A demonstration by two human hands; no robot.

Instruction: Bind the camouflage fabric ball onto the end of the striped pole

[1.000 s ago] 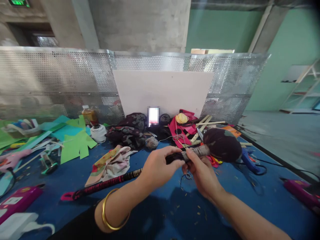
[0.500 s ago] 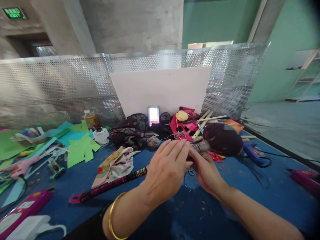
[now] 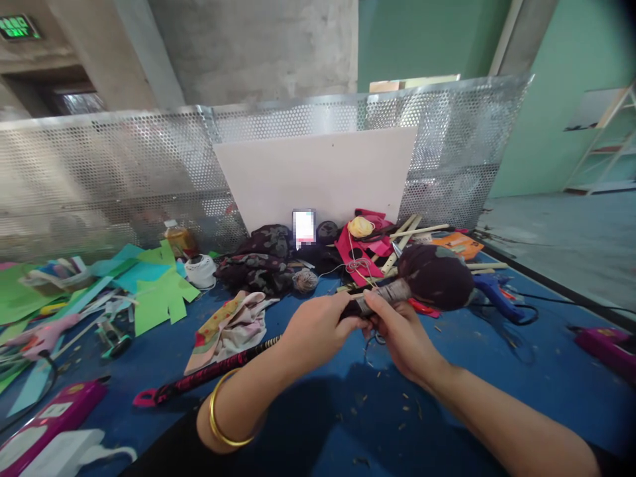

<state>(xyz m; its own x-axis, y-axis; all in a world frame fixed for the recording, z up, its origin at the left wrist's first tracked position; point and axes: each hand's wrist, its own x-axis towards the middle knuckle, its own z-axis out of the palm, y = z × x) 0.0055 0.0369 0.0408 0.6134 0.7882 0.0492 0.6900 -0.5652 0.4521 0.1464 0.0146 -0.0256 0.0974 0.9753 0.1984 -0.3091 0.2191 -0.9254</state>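
Note:
A long wrapped stick lies diagonally, its pink looped end low on the left. At its upper right end is a round bundle of dark cloth, with grey yarn wound below it. My left hand is closed round the shaft near the middle. Close beside it, my right hand grips the yarn-wound part, thumb on top. Some loose yarn hangs beneath the fingers.
Patterned cloth, dark fabric and a grey yarn ball lie beyond. Green paper and a pink glue gun are left; a blue glue gun is right. Purple power strips flank the blue table.
My left hand has gone from lying flat over the shaft to closing round it, slightly lower and left. The stick and dark bundle have shifted slightly left. The view has moved a little.

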